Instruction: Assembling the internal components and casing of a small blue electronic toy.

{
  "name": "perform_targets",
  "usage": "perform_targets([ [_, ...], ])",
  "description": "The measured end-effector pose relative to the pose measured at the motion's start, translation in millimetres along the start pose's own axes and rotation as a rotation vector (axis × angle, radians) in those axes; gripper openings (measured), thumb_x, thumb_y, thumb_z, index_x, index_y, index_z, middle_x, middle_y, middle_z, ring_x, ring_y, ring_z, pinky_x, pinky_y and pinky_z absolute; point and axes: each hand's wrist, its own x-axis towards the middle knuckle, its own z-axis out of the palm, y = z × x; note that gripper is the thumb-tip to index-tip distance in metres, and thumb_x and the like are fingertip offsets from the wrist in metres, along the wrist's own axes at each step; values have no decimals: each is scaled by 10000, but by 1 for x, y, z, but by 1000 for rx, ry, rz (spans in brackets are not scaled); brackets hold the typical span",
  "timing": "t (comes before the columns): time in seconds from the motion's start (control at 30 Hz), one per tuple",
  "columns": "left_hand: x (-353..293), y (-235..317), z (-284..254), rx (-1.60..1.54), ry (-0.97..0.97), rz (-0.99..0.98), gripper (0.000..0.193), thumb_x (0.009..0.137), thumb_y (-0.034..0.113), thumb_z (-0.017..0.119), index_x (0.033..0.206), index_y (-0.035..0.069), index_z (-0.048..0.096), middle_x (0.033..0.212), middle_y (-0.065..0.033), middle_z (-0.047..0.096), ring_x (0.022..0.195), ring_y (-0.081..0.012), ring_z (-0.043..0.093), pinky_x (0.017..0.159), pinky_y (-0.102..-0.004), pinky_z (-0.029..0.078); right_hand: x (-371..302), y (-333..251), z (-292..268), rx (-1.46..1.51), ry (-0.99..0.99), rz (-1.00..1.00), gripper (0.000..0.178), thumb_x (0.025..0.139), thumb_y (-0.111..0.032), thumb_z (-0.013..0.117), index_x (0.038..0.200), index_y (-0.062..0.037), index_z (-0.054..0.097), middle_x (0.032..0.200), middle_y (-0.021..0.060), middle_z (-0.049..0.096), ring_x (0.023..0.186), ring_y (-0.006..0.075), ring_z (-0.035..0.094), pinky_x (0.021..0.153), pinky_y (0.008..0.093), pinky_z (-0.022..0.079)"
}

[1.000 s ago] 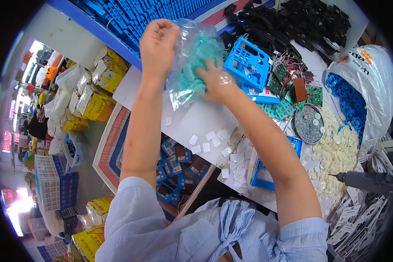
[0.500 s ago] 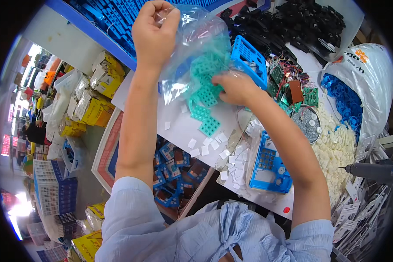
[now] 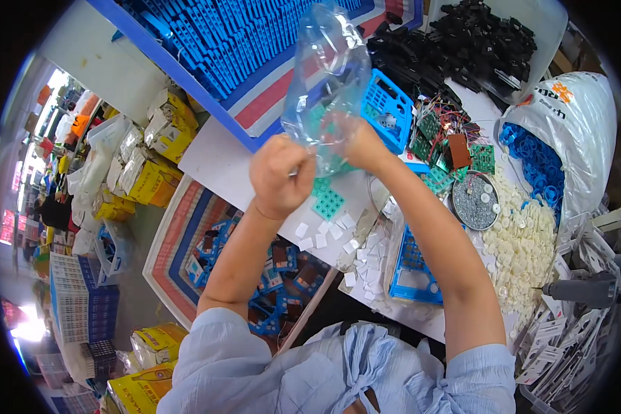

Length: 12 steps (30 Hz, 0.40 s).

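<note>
My left hand [image 3: 281, 172] is closed in a fist at the lower left edge of a clear plastic bag [image 3: 328, 52], which stands up from the table. Behind or inside the film is my right hand [image 3: 357, 146]; its fingers show only blurred through the plastic, beside green pieces in the bag. Below the bag a few green rubber keypads [image 3: 328, 204] with rows of square buttons lie on the white table. Small white square pieces [image 3: 320, 240] are scattered nearer me. Under my right forearm lies a blue casing [image 3: 412, 265] with a grid of openings.
A blue-rimmed crate [image 3: 245, 141] of blue strips stands at the far left. Beyond my right hand are a blue basket [image 3: 388, 110], black parts [image 3: 486, 52] and wired circuit boards [image 3: 440, 134]. A tin of screws [image 3: 476, 201], cream discs [image 3: 521, 252] and a screwdriver [image 3: 581, 291] lie right.
My left hand has come down and nearer me, and the bag now stands taller above it. My right hand has shifted slightly, and fewer green keypads show on the table.
</note>
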Motion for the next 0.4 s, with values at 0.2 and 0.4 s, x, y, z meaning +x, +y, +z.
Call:
perform_targets([
  [0.2, 17, -6, -53, 144, 280, -96, 226, 920, 30, 693, 1052, 63, 512, 837, -49, 531, 619, -89, 425, 531, -247, 336, -16, -25, -20, 48, -210, 84, 145, 900, -159, 703, 1001, -56, 699, 613, -21, 471, 569, 77, 420, 531, 306, 343],
  [0.4, 6, 33, -131, 79, 677, -570, 201, 1019, 74, 575, 1178, 38, 456, 965, -70, 614, 734, -91, 545, 636, -219, 453, -43, -23, -33, 61, -175, 151, 165, 868, -191, 718, 959, -54, 724, 622, 17, 576, 555, 140, 528, 546, 320, 420],
])
